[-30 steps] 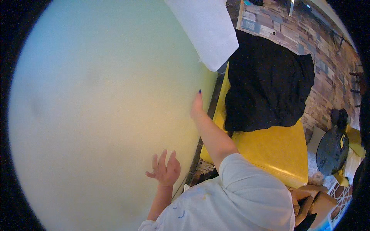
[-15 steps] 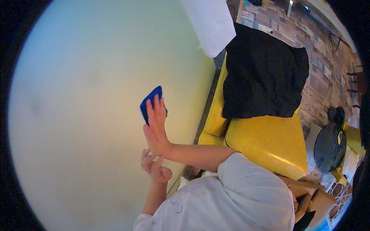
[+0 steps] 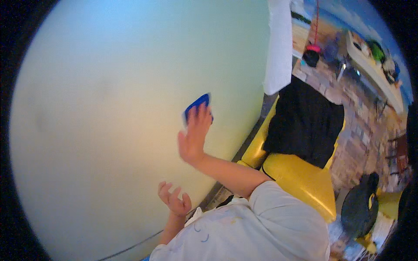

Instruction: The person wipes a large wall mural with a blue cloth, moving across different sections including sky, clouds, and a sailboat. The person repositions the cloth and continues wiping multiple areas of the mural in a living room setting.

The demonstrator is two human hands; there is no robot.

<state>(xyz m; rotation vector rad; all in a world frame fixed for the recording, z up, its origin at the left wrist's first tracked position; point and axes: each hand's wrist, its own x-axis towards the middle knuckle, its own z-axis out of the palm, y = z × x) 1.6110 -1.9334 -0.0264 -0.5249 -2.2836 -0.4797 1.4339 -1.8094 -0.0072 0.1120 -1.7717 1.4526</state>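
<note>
My right hand [image 3: 197, 132] lies flat with stretched fingers over a blue cloth [image 3: 198, 105], which it holds against a pale wall [image 3: 109, 130]. The cloth's upper edge sticks out past my fingertips, while my palm and fingers hide its lower part. Lower and to the left, in front of my chest, my left hand [image 3: 175, 199] is raised with loosely bent fingers spread apart. Nothing is in the left hand.
Along the wall at the right stands a yellow sofa [image 3: 300, 182], with black fabric [image 3: 305, 124] draped over it. A white sheet-like object [image 3: 278, 52] hangs beyond it. Farther right are a round black stool-like object [image 3: 359, 211] and a long light counter [image 3: 374, 71].
My right hand and the blue cloth have moved up and to the right over the wall. My left hand is now farther from my right. The view has turned, showing more of the room.
</note>
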